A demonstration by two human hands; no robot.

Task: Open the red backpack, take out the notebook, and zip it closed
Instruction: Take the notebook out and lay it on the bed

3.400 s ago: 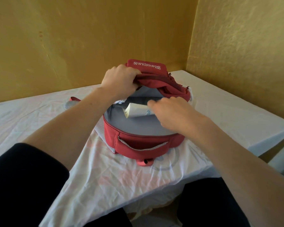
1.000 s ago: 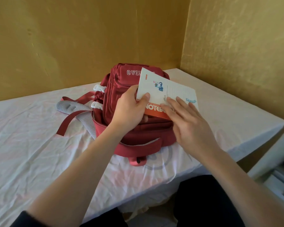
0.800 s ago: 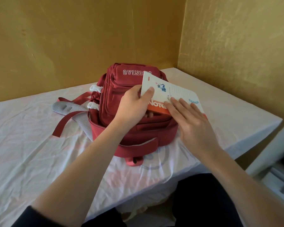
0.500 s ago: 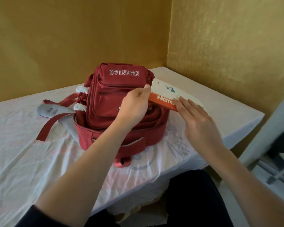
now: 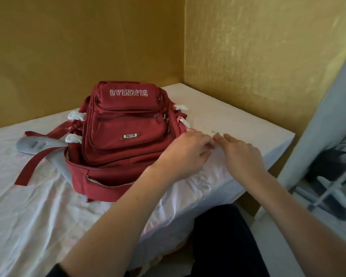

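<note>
The red backpack [image 5: 126,136] lies on the white sheet [image 5: 28,206] with its front pockets up and its top towards me. A gap shows along its main opening at the near left. The notebook [image 5: 208,130] lies nearly flat on the sheet just right of the backpack; its white cover blends into the sheet and only a small blue mark and bits of red edge show. My left hand [image 5: 185,154] has its fingers curled on the notebook's near edge. My right hand [image 5: 241,154] rests beside it with fingers stretched out, their tips on the cover.
Grey and red shoulder straps [image 5: 38,148] trail left of the backpack. Yellow walls [image 5: 248,56] meet in a corner behind the bed. The bed's right edge [image 5: 278,148] drops off close to my right hand. A pale upright frame [image 5: 316,124] stands at the right.
The notebook came out of the backpack, was carried to the right and lowered onto the sheet. Both hands went with it. The view shifted, so the backpack now sits further left.
</note>
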